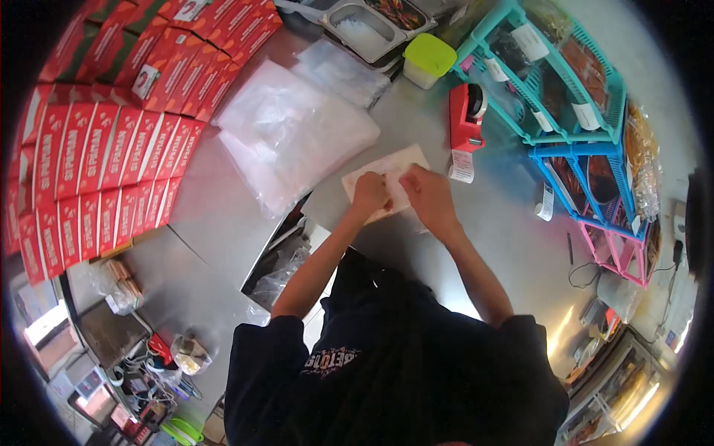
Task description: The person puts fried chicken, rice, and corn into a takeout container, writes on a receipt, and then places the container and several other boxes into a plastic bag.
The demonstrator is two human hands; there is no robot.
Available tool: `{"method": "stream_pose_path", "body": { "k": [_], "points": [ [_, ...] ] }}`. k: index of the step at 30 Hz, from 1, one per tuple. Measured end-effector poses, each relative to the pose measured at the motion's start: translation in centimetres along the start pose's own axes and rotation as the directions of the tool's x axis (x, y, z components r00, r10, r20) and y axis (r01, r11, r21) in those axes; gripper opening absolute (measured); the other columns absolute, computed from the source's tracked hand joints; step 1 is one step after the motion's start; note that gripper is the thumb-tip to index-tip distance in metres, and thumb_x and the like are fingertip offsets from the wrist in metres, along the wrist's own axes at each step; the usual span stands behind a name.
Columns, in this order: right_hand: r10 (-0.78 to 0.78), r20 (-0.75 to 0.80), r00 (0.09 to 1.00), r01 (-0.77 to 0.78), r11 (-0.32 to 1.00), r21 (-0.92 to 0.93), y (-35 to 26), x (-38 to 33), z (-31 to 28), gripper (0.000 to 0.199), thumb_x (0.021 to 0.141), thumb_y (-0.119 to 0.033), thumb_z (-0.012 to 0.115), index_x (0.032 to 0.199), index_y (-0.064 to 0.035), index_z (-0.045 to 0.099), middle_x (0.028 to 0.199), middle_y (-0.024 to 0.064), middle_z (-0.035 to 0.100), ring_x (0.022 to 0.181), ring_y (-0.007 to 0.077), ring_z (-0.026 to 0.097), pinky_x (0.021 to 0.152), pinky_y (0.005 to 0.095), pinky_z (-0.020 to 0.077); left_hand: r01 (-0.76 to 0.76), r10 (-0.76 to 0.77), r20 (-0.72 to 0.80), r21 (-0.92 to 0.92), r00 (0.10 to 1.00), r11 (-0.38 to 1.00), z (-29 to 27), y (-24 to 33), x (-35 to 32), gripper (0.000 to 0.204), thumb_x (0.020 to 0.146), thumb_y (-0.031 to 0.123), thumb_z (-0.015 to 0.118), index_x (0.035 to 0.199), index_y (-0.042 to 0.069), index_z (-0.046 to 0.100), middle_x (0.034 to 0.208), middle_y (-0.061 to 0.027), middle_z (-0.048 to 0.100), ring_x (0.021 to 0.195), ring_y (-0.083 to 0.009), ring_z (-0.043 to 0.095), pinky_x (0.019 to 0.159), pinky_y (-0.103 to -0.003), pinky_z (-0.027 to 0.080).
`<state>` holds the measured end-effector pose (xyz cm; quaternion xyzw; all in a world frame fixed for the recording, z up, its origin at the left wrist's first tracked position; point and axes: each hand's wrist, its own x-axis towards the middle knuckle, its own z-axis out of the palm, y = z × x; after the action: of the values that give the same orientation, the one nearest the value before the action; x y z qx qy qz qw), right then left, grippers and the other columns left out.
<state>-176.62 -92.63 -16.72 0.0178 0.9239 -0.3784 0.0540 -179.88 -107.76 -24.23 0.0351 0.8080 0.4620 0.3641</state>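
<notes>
A pale, flat plastic bag lies on the metal counter in front of me, with some dark reddish bits showing near its middle. My left hand is closed at the bag's left side, its fingers curled down over it beside the reddish bits. On the right side, my right hand is closed too, fingertips pinched on the bag. The fingertips of both hands are partly hidden. Just right of the bag stands a red label gun with a strip of white labels hanging from it.
Stacked clear plastic bags lie left of my hands. Red boxes are piled at the far left. Metal food trays and a green-lidded tub stand at the back. Turquoise basket racks line the right. An open drawer sits below.
</notes>
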Motion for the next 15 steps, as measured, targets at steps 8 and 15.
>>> {"method": "stream_pose_path", "body": {
  "k": [8,15],
  "points": [
    [0.401,0.188,0.897,-0.438,0.749,0.496,-1.7,-4.0,5.5,0.012,0.083,-0.012,0.059,0.082,-0.0012,0.054,0.064,0.0050,0.059,0.054,0.0098,0.057,0.050,0.0250,0.0479,0.347,-0.074,0.346,-0.853,0.935,0.389,-0.4,-0.1,1.7,0.020,0.088,0.019,0.049,0.090,0.001,0.059,0.078,-0.0089,0.060,0.072,-0.0154,0.058,0.066,-0.032,0.048],
    [-0.161,-0.381,0.910,0.143,0.987,-0.075,-5.0,22.5,-3.0,0.015,0.076,-0.018,0.059,0.087,-0.0084,0.064,0.072,0.0123,0.063,0.066,0.0288,0.062,0.060,0.0383,0.0489,-0.315,0.261,-0.205,-0.303,0.943,0.900,3.1,-2.4,2.0,0.018,0.088,0.017,0.050,0.082,0.000,0.051,0.066,-0.0142,0.054,0.060,-0.0187,0.056,0.056,-0.031,0.043]
  ]
}}
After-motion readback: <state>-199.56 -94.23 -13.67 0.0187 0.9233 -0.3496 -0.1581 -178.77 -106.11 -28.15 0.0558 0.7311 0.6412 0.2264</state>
